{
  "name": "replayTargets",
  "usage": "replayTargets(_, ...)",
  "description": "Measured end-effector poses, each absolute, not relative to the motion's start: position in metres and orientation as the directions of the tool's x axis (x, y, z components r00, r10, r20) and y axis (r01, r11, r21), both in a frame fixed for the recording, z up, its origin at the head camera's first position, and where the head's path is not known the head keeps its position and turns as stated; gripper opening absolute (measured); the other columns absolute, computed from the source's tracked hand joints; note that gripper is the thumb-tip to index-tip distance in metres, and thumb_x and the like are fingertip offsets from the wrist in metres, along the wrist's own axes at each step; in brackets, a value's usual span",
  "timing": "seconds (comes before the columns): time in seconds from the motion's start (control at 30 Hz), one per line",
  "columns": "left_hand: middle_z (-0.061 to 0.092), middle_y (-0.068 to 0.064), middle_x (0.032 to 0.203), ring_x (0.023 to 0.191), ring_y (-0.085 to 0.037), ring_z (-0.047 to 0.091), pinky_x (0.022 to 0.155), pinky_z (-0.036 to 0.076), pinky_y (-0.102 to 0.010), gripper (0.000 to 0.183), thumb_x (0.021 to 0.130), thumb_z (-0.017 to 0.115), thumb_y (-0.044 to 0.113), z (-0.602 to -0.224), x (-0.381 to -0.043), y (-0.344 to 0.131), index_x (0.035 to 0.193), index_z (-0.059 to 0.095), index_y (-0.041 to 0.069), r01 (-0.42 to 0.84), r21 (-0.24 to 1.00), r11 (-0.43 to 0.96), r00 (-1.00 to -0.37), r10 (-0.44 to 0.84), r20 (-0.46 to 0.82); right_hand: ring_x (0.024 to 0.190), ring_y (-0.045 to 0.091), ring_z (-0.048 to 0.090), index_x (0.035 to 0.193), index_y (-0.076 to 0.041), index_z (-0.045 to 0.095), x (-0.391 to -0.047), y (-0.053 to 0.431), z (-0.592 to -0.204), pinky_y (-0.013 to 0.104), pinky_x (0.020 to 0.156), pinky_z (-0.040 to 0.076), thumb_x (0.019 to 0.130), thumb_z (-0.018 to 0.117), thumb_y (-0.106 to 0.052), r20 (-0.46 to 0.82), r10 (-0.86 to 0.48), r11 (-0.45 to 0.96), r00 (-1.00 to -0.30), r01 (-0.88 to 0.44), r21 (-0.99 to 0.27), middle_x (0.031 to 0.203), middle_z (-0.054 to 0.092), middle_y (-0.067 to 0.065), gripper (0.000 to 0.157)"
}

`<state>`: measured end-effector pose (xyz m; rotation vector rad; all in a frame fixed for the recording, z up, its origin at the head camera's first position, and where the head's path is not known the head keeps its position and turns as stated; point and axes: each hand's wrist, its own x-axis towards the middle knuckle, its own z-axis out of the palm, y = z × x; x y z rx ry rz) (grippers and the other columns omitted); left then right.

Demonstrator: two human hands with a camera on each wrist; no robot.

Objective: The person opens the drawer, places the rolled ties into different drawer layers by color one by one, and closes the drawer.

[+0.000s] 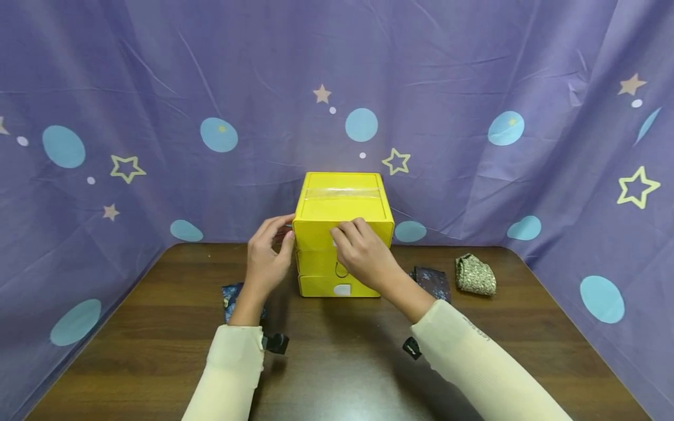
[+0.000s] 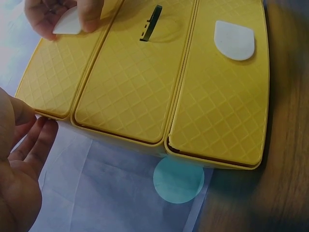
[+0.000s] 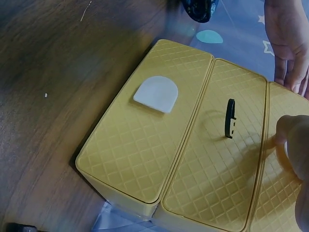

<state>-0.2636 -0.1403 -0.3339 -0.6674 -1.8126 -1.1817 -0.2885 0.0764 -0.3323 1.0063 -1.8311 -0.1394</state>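
Note:
A yellow box (image 1: 342, 210) with three stacked drawers stands at the back of the table. Each front has a quilted pattern. Thumb and fingertips of my right hand (image 1: 363, 251) pinch the white knob (image 2: 68, 21) of the top drawer. My left hand (image 1: 267, 254) touches the box's left side near the top front corner, its fingers lying along the side wall. A thin black loop handle (image 2: 152, 23) sits on the middle drawer. On the bottom drawer is another white knob (image 2: 235, 40). All three fronts sit level with the frame.
Clear tape (image 1: 342, 193) runs across the box top. Right of the box lie a dark patterned folded cloth (image 1: 434, 283) and a green speckled one (image 1: 475, 275). A blue patterned cloth (image 1: 230, 295) lies partly behind my left wrist. A purple curtain (image 1: 442, 70) hangs behind the table.

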Motion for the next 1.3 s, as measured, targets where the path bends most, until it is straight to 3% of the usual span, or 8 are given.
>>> replayTargets(0.23, 0.065, -0.029, 0.111, 0.092, -0.040, 0.068, 0.080, 0.061, -0.041, 0.032, 0.087, 0.061, -0.024, -0.333, -0.262, -0.141, 0.117, 0.067, -0.015, 0.782, 0.455, 0.426, -0.498, -0.012, 0.867, 0.090, 0.028, 0.059, 0.109, 0.002, 0.067, -0.287, 0.077, -0.334, 0.036, 0.080, 0.052, 0.090, 0.065, -0.007, 0.720, -0.678, 0.639, -0.147, -0.601, 0.479, 0.101, 0.066, 0.015, 0.020)
replayTargets(0.53, 0.066, -0.026, 0.114, 0.093, -0.038, 0.068, 0.079, 0.060, -0.048, 0.034, 0.088, 0.062, -0.022, -0.355, -0.288, -0.150, 0.120, 0.068, -0.011, 0.781, 0.458, 0.424, -0.498, -0.019, 0.867, 0.089, 0.028, 0.058, 0.109, 0.002, 0.067, -0.286, 0.077, -0.335, 0.036, 0.079, 0.051, 0.090, 0.065, -0.006, 0.728, -0.671, 0.631, -0.136, -0.621, 0.465, 0.100, 0.064, 0.014, 0.021)
replayTargets(0.9, 0.068, -0.016, 0.117, 0.096, -0.031, 0.069, 0.085, 0.059, -0.024, 0.035, 0.092, 0.064, -0.013, -0.356, -0.289, -0.154, 0.125, 0.070, -0.001, 0.787, 0.462, 0.408, -0.507, 0.000, 0.862, 0.089, 0.029, 0.059, 0.110, 0.003, 0.067, -0.283, 0.079, -0.335, 0.036, 0.079, 0.052, 0.089, 0.066, -0.007, 0.724, -0.679, 0.622, -0.122, -0.621, 0.478, 0.101, 0.065, 0.015, 0.023)
replayTargets(1.3, 0.067, -0.016, 0.117, 0.096, -0.030, 0.069, 0.084, 0.060, -0.030, 0.036, 0.092, 0.064, -0.013, -0.356, -0.289, -0.155, 0.126, 0.070, -0.002, 0.783, 0.456, 0.423, -0.506, 0.007, 0.862, 0.089, 0.028, 0.060, 0.109, 0.002, 0.068, -0.277, 0.080, -0.333, 0.035, 0.078, 0.052, 0.088, 0.068, -0.009, 0.701, -0.706, 0.608, -0.098, -0.593, 0.529, 0.100, 0.067, 0.014, 0.023)
